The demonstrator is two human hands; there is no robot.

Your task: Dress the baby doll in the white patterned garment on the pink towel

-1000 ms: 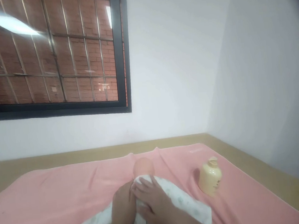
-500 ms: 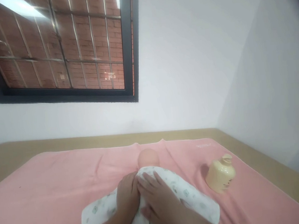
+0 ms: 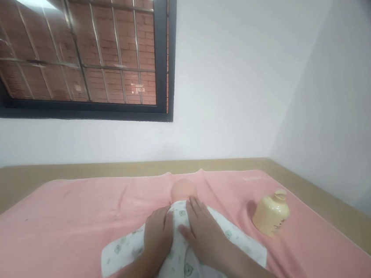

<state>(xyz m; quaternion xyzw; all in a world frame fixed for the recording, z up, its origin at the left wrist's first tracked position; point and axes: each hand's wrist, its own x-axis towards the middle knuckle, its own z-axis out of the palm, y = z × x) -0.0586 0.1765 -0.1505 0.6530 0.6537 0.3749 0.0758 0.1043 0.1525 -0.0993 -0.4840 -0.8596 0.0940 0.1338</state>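
Note:
A baby doll lies on a pink blanket (image 3: 72, 230), its smooth bald head (image 3: 183, 190) pointing away from me. White clothing with small green prints (image 3: 188, 269) covers its body, the sleeves spread out to both sides. My left hand (image 3: 158, 231) rests on the left of the chest part, fingers laid over the cloth. On the right side my right hand (image 3: 205, 234) lies flat, fingers stretched towards the head and thumb apart. A strip of printed cloth shows between the hands. The doll's face cannot be made out.
A cream pump bottle (image 3: 271, 214) stands tilted in view on the blanket, right of the doll. The blanket covers a tan surface (image 3: 59, 167) that meets white walls (image 3: 230, 63). A dark-framed barred window (image 3: 161, 70) is at upper left.
My right hand has moved right and away from my left hand, uncovering cloth between them. My left hand stays nearly in place. The view has shifted slightly.

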